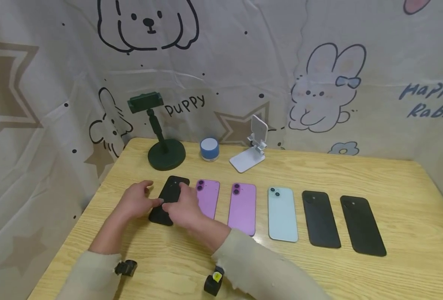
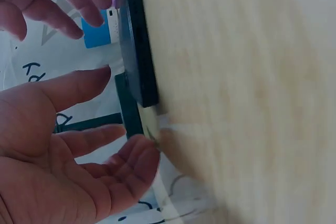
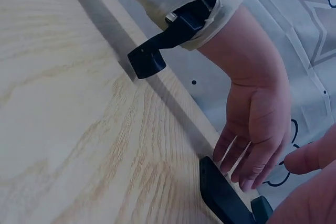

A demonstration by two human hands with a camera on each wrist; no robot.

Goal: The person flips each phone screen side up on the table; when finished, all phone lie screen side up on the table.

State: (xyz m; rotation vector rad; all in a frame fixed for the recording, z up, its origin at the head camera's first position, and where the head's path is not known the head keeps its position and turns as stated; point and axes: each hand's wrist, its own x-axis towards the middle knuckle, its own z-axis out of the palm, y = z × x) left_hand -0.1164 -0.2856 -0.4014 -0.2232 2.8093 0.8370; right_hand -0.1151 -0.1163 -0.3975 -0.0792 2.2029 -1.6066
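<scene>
A black phone (image 1: pixel 170 192) lies flat on the table at the left end of a row, camera side up. My left hand (image 1: pixel 134 202) is at its left edge, thumb stretched over it and fingers loosely bent; in the left wrist view a gap shows between these fingers and the phone (image 2: pixel 137 45). Over its right side hovers my right hand (image 1: pixel 185 208), fingers spread and loose, gripping nothing. Just right of it lies a purple phone (image 1: pixel 211 200), partly covered by that hand. Further right are another purple phone (image 1: pixel 242 210) and a pale blue phone (image 1: pixel 283 214).
Two more black phones, one (image 1: pixel 320 221) beside the other (image 1: pixel 363 225), end the row at right. Behind stand a dark green phone stand (image 1: pixel 165 155), a small blue and white cylinder (image 1: pixel 209 150) and a white folding stand (image 1: pixel 247 160). A printed curtain (image 1: pixel 221 50) hangs behind the table.
</scene>
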